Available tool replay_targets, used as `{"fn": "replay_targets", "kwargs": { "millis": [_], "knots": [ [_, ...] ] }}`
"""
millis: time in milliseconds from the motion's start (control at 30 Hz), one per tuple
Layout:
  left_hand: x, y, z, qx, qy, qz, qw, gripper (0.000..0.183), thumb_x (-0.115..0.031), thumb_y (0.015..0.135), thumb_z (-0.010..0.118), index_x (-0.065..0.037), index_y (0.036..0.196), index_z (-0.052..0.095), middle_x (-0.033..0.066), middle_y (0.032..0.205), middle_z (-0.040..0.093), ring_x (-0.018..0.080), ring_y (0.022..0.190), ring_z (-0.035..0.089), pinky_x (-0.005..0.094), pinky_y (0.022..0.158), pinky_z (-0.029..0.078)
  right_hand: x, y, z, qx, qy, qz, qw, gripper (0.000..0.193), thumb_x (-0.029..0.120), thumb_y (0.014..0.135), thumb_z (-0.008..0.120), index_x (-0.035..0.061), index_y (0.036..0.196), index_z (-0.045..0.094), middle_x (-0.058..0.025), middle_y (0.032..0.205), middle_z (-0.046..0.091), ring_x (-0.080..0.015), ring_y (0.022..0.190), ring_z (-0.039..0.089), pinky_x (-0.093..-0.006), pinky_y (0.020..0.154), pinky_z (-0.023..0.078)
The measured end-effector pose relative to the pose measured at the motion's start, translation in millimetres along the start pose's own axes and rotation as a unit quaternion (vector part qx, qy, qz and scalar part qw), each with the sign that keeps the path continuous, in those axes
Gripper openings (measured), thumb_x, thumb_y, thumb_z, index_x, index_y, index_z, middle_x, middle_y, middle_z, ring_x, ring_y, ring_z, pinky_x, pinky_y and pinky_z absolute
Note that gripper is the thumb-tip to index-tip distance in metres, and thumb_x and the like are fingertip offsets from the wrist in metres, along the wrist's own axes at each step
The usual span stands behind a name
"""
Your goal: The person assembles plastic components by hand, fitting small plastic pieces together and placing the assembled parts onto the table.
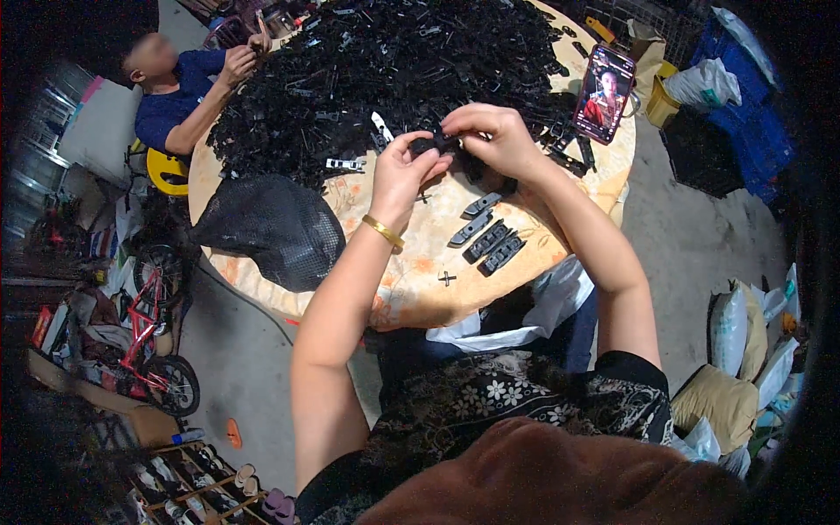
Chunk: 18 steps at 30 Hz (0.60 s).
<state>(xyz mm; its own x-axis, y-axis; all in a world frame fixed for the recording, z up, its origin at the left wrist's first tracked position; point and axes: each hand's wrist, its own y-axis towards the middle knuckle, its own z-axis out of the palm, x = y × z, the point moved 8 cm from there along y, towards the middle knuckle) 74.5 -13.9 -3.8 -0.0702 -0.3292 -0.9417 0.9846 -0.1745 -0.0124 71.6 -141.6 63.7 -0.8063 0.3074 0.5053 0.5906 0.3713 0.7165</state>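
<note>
Over the near part of the round table, my left hand (404,175) and my right hand (494,142) meet at a small black plastic part (427,144). The fingers of my left hand are closed around its left side. My right thumb and fingers pinch at its right end, and the fingers partly cover its shape. Below my right hand several long black plastic pieces (487,241) lie side by side on the patterned tablecloth (411,293). A small black cross-shaped piece (448,279) lies nearer the edge. A silvery-white piece (345,164) rests left of my left hand.
A large heap of black plastic parts (376,66) covers the table's far side. A black mesh bag (271,232) lies at the left edge. At right stands a lit phone (604,94). Another person's hands (238,63) work at far left. Sacks (717,402) lie on the right floor.
</note>
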Motion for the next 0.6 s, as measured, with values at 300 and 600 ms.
{"fn": "replay_targets", "kwargs": {
  "millis": [300,600],
  "knots": [
    [4,1,0,0.022,-0.004,0.000,1.000,0.021,0.005,0.081,0.049,0.003,0.102,0.049,0.0112,0.091,0.058,0.0164,0.079,0.061,0.0215,0.068,0.053,15,-4,-5,-0.094,0.019,-0.017,0.995,0.013,0.000,0.070,0.063,0.0011,0.082,0.062,-0.0115,0.083,0.062,-0.0234,0.076,0.062,-0.0294,0.065,0.050],
    [-8,3,-25,-0.084,-0.045,0.020,0.995,0.028,0.004,0.083,0.047,0.004,0.110,0.042,0.0184,0.091,0.057,0.0260,0.085,0.061,0.0274,0.074,0.053,-37,-14,-13,0.166,0.127,0.207,0.956,0.015,0.009,0.073,0.067,0.0007,0.085,0.064,-0.0042,0.082,0.062,-0.0098,0.075,0.058,-0.0233,0.066,0.047]
  ]
}}
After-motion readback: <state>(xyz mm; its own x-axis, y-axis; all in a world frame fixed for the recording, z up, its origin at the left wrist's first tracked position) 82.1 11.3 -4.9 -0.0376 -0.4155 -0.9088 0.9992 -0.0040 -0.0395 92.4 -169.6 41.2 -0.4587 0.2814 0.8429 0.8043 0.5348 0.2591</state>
